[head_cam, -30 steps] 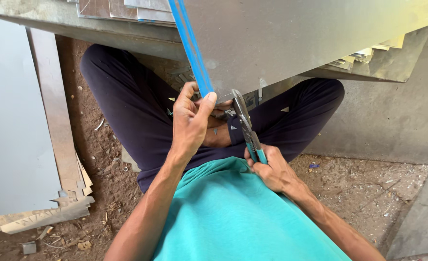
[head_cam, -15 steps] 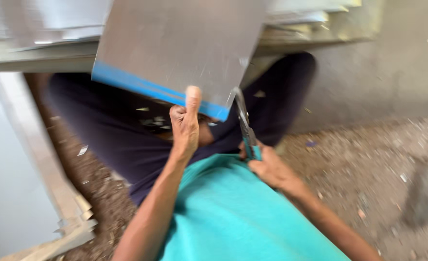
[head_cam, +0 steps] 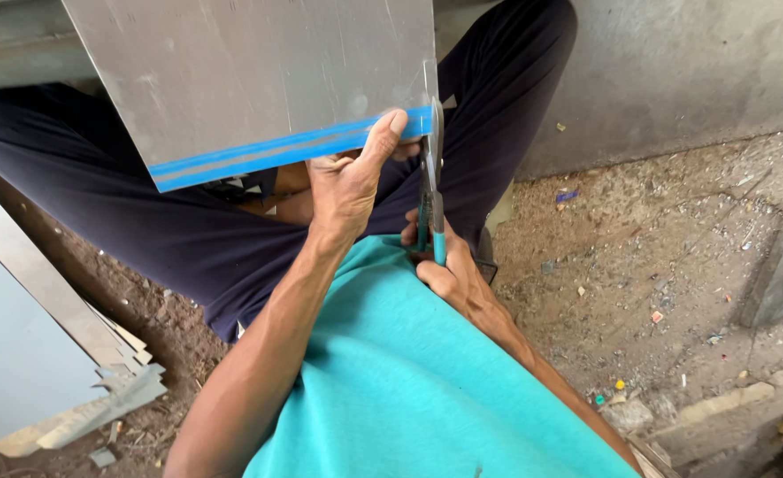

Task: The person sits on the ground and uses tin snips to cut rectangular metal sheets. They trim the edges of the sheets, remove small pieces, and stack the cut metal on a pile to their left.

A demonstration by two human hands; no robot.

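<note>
Sheet [head_cam: 259, 80] of grey metal, with two blue stripes along its near edge, is the landmark: it is held tilted above the person's lap, its far part running out of the top of the view. Snips [head_cam: 432, 177] with teal grips stand at the sheet's right edge, blades pointing up along that edge and reaching just past the blue stripes. How far the blades have entered the metal cannot be told; they look nearly closed and lie against the very edge. No separate offcut shows at the sheet's right side, so by judgement the cut is in its early part, with most of the sheet's length above the stripes yet to be parted.

The left hand [head_cam: 347, 181] grips the sheet's near edge from below, thumb pressed flat on the blue stripes just left of the snips, fingers hidden under the metal. The right hand [head_cam: 445, 265] is below the sheet, closed round the snips' teal grips, squeezed close together.

Below the sheet are dark trousers and a teal shirt. Left of it, strips and trimmed pieces of metal [head_cam: 99, 398] lie on the dirt floor [head_cam: 639, 257]. To its right rises a grey wall [head_cam: 675, 71], with small scraps scattered on the ground.
</note>
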